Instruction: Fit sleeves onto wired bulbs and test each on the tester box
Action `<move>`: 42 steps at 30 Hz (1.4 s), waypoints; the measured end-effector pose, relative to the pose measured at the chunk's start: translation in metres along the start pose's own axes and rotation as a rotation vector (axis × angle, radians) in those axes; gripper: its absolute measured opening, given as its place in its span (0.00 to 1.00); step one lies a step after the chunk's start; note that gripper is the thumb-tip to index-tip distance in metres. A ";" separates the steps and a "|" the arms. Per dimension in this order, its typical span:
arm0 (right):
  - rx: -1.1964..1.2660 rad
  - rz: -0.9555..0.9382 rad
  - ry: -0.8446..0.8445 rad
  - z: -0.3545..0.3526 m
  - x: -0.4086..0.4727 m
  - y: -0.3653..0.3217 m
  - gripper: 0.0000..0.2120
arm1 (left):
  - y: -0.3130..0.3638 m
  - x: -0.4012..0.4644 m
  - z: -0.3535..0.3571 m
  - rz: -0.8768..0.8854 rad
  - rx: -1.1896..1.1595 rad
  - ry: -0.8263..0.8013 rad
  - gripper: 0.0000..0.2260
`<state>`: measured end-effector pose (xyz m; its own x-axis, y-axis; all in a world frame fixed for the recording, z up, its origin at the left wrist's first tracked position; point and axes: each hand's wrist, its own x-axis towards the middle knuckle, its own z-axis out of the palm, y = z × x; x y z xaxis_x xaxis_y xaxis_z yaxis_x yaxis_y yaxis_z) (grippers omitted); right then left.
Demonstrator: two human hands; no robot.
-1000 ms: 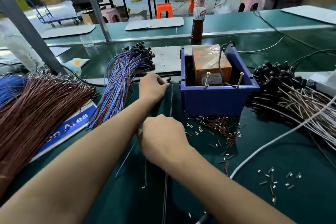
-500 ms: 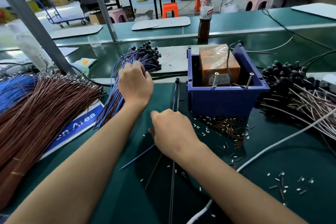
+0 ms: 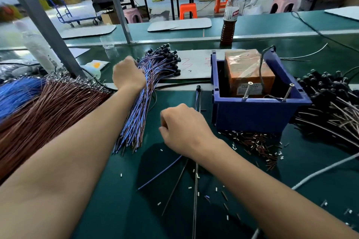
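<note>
On the green table (image 3: 120,209), my left hand (image 3: 128,75) reaches into the bundle of blue-wired bulbs (image 3: 147,87), grip hidden; I should tease out one only. My right hand (image 3: 184,130) pinches wires near the tester box (image 3: 258,103).

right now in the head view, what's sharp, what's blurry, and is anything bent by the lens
Head view: the right hand, the blue bin and the sleeve pieces are fairly sharp; the brown wire bundle at the left edge is smeared; the grey posts lean and the bench edge curves, which suggests wide-angle distortion; soft arm shadows fall on the green mat.
</note>
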<state>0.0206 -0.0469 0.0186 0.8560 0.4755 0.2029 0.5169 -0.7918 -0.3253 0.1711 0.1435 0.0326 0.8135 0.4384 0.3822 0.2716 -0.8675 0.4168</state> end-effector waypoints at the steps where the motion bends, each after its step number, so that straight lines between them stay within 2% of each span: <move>1: 0.012 0.014 0.001 0.000 0.004 0.001 0.08 | 0.003 -0.001 -0.001 0.007 -0.007 0.042 0.09; 8: 0.112 0.068 0.003 0.002 0.017 0.004 0.09 | 0.019 -0.008 -0.008 0.088 -0.122 0.203 0.07; 10: 0.138 0.068 0.015 0.004 0.015 0.005 0.08 | 0.026 -0.009 -0.014 0.064 -0.159 0.269 0.07; 12: 0.181 0.074 0.042 0.006 0.013 0.005 0.08 | 0.036 -0.010 -0.022 -0.023 -0.309 0.335 0.07; 16: 0.347 0.102 0.139 0.012 0.008 0.005 0.07 | 0.052 -0.013 -0.042 -0.091 -0.801 0.311 0.08; 19: 0.490 0.121 0.294 0.009 0.006 0.001 0.07 | 0.070 -0.022 -0.070 -0.013 -1.055 0.305 0.11; 23: 0.688 0.107 0.470 -0.013 0.004 -0.007 0.08 | 0.090 -0.042 -0.107 0.156 -1.203 0.198 0.11; 25: 0.924 0.159 0.451 -0.029 0.006 -0.012 0.12 | 0.093 -0.057 -0.121 0.215 -1.178 0.160 0.12; 27: 1.262 0.230 0.321 -0.043 0.011 -0.018 0.16 | 0.091 -0.073 -0.131 0.292 -1.044 0.140 0.11; 29: 1.535 0.300 0.177 -0.053 0.014 -0.023 0.17 | 0.080 -0.089 -0.137 0.353 -0.843 0.040 0.08; 31: 1.680 0.365 0.018 -0.054 0.015 -0.028 0.20 | 0.060 -0.100 -0.139 0.365 -0.563 -0.230 0.09; 33: 1.715 0.451 -0.087 -0.047 0.015 -0.032 0.22 | 0.042 -0.111 -0.137 0.350 -0.354 -0.643 0.08; 34: 1.719 0.508 -0.104 -0.042 0.014 -0.033 0.22 | 0.035 -0.114 -0.136 0.350 -0.284 -0.790 0.08; 37: 1.660 0.641 -0.078 -0.023 0.012 -0.032 0.16 | 0.021 -0.115 -0.141 0.396 -0.133 -0.963 0.10; 39: 1.585 0.650 -0.053 -0.012 0.010 -0.030 0.11 | 0.015 -0.107 -0.141 0.358 -0.137 -0.937 0.15; 40: 1.556 0.641 -0.047 -0.007 0.009 -0.029 0.10 | 0.014 -0.101 -0.139 0.307 -0.160 -0.830 0.16; 42: 1.486 0.624 -0.029 -0.001 0.007 -0.030 0.12 | 0.020 -0.087 -0.124 0.244 -0.109 -0.479 0.18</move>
<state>0.0114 -0.0203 0.0307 0.9156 0.2578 -0.3087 -0.3614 0.1908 -0.9127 0.0420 0.1174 0.1099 0.9962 0.0495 0.0711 0.0117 -0.8901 0.4556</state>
